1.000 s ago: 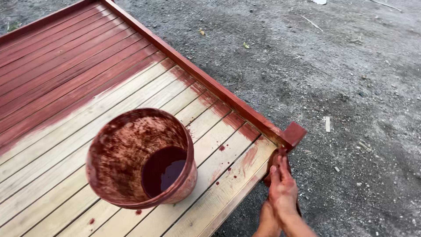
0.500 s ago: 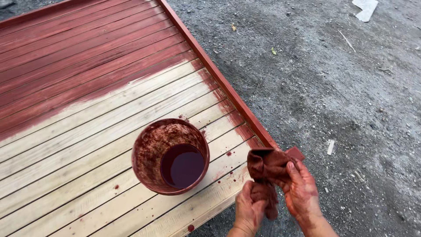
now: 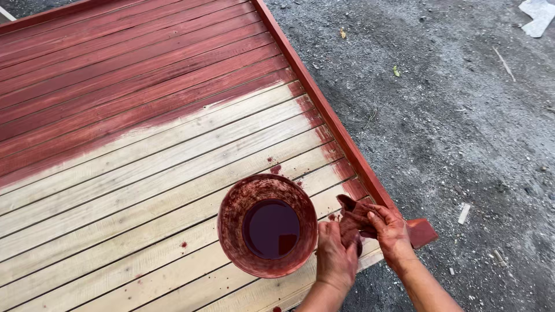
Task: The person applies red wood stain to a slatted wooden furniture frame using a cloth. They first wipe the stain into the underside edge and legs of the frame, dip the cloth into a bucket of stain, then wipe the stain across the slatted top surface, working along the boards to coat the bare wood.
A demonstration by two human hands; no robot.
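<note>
Head view, looking down: one bucket [image 3: 267,226], one rag [image 3: 352,219], two hands, one slatted wooden panel [image 3: 133,156] lying on the gravel ground [image 3: 462,115]. The bucket stands upright on the bare slats near the panel's lower right corner; its inside is smeared red, and a pool of dark red stain sits at the bottom. The left hand [image 3: 336,258] and the right hand [image 3: 394,231] both have their grip clenched on the stain-soaked rag, which is bunched between them just beside the bucket's rim, over the panel's edge. The upper slats are stained red, the lower ones raw wood with a few red drips. The red border rail [image 3: 324,110] runs down the right side. Beyond it, open gravel holds scattered litter and one pale scrap [image 3: 539,14] at the top right.
</note>
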